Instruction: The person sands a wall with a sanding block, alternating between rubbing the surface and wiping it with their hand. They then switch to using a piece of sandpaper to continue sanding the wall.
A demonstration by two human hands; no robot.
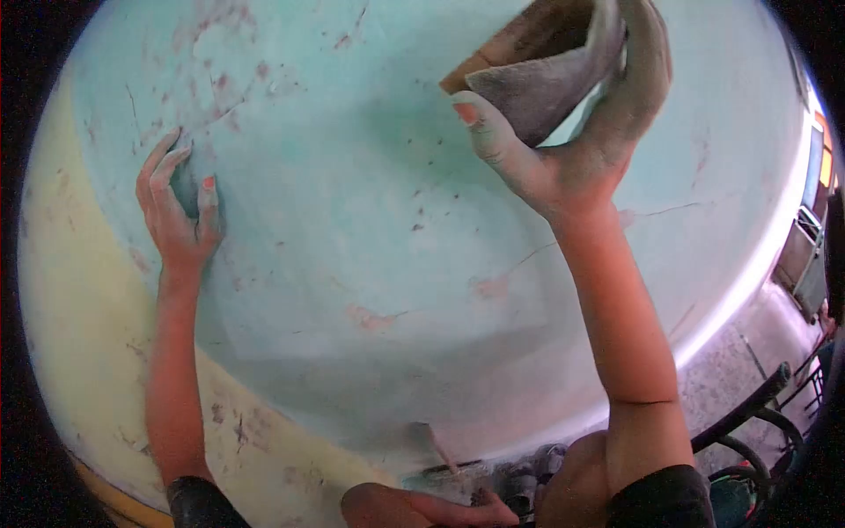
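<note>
Just one sheet [541, 88] — in right hand [607, 145]

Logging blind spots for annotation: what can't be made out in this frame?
All head view:
- Right hand: finger ends, cut off by the top edge.
- Folded sheet: upper end, cut off by the same edge; grit or print too blurred to read.
- Left hand: palm contact with the wall, hidden by the hand itself.
- Floor clutter: blurred, partly behind a leg.
- Dark metal frame: far side, lost in the black lens border.
</note>
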